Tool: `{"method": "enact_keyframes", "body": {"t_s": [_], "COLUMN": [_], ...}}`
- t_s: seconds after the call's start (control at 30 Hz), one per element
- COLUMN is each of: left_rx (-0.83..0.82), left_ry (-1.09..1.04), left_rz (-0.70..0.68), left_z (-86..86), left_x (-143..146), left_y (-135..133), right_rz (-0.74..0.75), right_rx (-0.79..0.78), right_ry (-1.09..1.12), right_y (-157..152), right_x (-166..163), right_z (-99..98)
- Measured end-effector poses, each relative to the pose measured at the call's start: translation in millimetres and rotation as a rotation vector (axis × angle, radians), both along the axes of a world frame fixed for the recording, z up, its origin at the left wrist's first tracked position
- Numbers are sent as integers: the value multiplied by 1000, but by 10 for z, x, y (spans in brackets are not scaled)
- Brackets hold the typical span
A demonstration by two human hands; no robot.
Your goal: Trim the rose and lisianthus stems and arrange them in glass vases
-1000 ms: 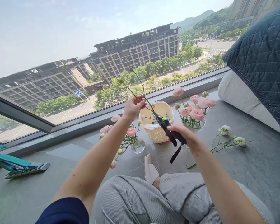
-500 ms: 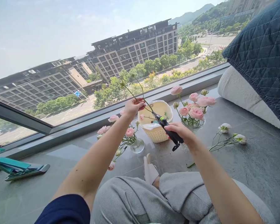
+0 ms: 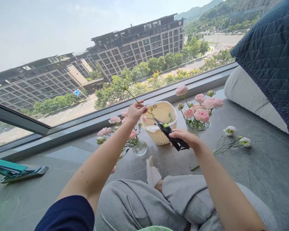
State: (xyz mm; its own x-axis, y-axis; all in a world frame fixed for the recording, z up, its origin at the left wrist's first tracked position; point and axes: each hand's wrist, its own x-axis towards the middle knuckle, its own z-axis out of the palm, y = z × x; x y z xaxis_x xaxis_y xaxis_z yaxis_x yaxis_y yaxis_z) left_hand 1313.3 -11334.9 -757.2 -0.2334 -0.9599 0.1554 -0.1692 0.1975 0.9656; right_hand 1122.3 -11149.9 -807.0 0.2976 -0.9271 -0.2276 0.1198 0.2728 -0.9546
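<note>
My left hand pinches a thin green flower stem with a small bud at its upper end, held above the near side of a cream woven basket. In my right hand are black pruning shears with a bright green mark. Their handles are spread, and the blades point up-left at the lower stem over the basket. A thin side stem with a small bud shows over the basket's opening; whether it is still attached, I cannot tell. A white liner and plant bits are inside the basket.
Glass vases with pink flowers stand left and right of the basket. White cut flowers and a cut stem piece lie on the grey floor. A teal tool is at left, a white cushion-like roll at right.
The side stem's bud, upright beside the other bud before, now shows lower, over the basket. The shears' handles have spread apart. My left hand still pinches the stem.
</note>
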Motion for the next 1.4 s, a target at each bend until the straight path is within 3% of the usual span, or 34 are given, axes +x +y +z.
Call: {"method": "enact_keyframes", "body": {"t_s": [0.1,0.17,0.23,0.33,0.47,0.63,0.73,0.83,0.87,0.97,1.07,1.13,1.3,1.4], "left_rx": [-132,-166,-159,-124,-122,-187,-256,-323,-339,-366,-371,-367,-328,-192], "left_ry": [-85,-111,-106,-91,-89,-167,-211,-260,-274,-295,-299,-299,-261,-130], "left_rz": [-2,12,30,36,0,-11,-35,-62,-69,-72,-75,-88,-92,-101], "left_z": [-16,-23,-47,-145,-386,-672,-784,-871,-898,-973,-1035,-1069,-1116,-1100], "left_x": [187,325,454,611,755,881,966,1059,1088,1157,1195,1206,1194,1161], "left_y": [166,344,561,899,1259,1503,1563,1591,1598,1613,1624,1630,1658,1670], "right_rz": [331,510,589,473,279,185,150,94,51,-230,-238,-236,-257,-326], "right_rx": [-50,-71,-59,20,18,-51,-69,-157,-218,-432,-533,-541,-517,-483], "right_ry": [86,277,573,1010,1271,1375,1351,1216,1102,387,187,221,272,273], "right_y": [-5,-60,-126,-152,21,188,87,-78,-116,-120,-3,73,120,103], "right_x": [-95,-50,114,501,918,1041,1065,1113,1133,1191,1249,1288,1356,1346], "right_z": [-136,-313,-564,-1026,-1567,-1860,-1773,-1423,-1257,-732,-388,-324,-427,-414]}}
